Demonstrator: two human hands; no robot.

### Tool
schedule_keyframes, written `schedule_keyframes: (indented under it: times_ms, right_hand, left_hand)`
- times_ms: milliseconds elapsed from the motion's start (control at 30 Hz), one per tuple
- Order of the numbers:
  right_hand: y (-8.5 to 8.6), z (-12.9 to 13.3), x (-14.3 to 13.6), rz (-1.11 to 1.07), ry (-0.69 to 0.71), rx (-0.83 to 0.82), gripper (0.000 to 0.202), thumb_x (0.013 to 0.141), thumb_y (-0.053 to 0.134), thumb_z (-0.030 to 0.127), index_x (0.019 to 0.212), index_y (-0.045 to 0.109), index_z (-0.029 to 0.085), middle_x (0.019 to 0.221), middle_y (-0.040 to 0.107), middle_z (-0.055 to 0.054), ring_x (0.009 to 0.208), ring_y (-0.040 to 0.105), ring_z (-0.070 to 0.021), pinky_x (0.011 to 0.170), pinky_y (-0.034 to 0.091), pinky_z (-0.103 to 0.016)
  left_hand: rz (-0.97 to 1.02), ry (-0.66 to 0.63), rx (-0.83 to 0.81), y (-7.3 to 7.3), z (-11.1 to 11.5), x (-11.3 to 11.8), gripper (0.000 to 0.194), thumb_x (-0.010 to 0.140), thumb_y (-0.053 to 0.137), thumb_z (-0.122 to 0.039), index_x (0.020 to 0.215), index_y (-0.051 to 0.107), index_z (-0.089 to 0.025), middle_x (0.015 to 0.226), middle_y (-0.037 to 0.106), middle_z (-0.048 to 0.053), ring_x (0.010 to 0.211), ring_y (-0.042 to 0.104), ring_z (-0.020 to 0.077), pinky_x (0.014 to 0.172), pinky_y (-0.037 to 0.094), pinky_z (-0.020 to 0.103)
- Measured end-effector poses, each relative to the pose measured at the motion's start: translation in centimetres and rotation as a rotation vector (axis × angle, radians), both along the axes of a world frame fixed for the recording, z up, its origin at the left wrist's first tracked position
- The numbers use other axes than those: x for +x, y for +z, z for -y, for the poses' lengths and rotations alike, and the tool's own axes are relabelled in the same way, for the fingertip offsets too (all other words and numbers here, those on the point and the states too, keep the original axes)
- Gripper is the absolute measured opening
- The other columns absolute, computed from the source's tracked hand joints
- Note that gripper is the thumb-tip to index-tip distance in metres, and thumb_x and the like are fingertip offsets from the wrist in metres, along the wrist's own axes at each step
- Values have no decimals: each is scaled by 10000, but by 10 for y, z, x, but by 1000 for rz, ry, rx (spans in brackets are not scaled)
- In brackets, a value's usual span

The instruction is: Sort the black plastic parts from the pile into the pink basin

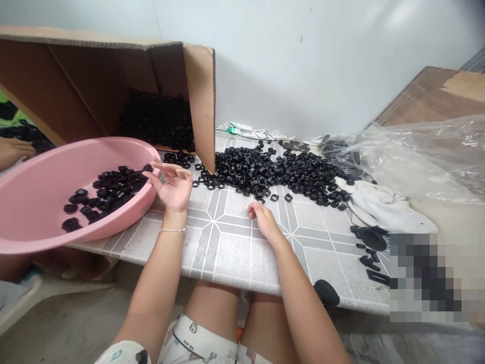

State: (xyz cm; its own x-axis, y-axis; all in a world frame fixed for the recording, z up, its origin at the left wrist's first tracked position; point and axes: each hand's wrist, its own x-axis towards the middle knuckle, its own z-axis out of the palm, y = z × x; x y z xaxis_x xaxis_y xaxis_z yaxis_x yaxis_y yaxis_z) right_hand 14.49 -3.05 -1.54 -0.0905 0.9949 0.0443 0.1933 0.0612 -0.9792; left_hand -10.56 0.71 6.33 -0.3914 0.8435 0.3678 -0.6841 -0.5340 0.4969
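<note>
My left hand (174, 188) is raised over the right rim of a pink basin (151, 197). Its thumb and fingertips close on a small black plastic piece (147, 168). Inside the basin lies a heap of similar black pieces (113, 192). My right hand (264, 218) rests low over the table with its fingers curled together, at the front edge of a pile of black plastic rings (246, 169). Whatever those fingers hold, if anything, is hidden. A few loose rings (275, 197) lie just beyond my right hand.
A cardboard box (202, 101) on its side holds more black parts, behind the basin. Clear plastic sheeting (424, 156), a white cloth (386, 207) and scattered black parts (373, 240) lie on the right. Another person's hand (15, 151) shows at far left. The tiled-pattern table (231, 253) ends before my lap.
</note>
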Motion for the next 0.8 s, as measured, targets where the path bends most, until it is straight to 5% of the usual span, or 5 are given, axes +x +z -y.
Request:
schedule_keyframes:
  times_ms: [133,267,467,633,800]
  right_hand:
    - [0,-1,0,12,-2,12,538,854,346,684,716,562,211,626,521,6,660,509,-165,687,402,-302]
    - [1,-1,0,89,-1,46,420,877,401,588,737,543,218,630,512,14,645,498,-165,666,394,-297]
    - [0,-4,3,299,-248,372,165,864,445,341,788,525,218,812,551,-42,815,495,-207,790,393,-341]
    - [-9,-16,27,504,-628,378,172,821,401,210,874,565,204,933,573,-113,954,487,-271,866,370,-424]
    - [-25,-28,62,569,-888,261,391,766,354,124,1063,603,179,1075,562,-164,1062,485,-309,903,364,-463]
  left_hand:
    - [-150,-137,-191,-9,-12,6,276,906,497,-474,949,682,-274,814,716,-9,838,637,113,761,464,248]
    - [-720,-167,-443,-33,-18,37,190,859,554,-323,937,666,-191,865,694,42,822,623,156,816,483,326]
    - [-1742,143,-19,-66,-5,76,437,778,541,-135,1210,582,-191,1342,523,97,1268,427,259,1094,323,466]
    - [-1921,52,-45,-75,-10,75,572,805,480,-136,1371,451,-216,1490,375,78,1332,377,264,1112,305,472]
    - [-1889,129,-57,-78,-17,75,432,806,486,-163,1221,604,-171,1339,514,103,1226,466,270,1070,363,453]
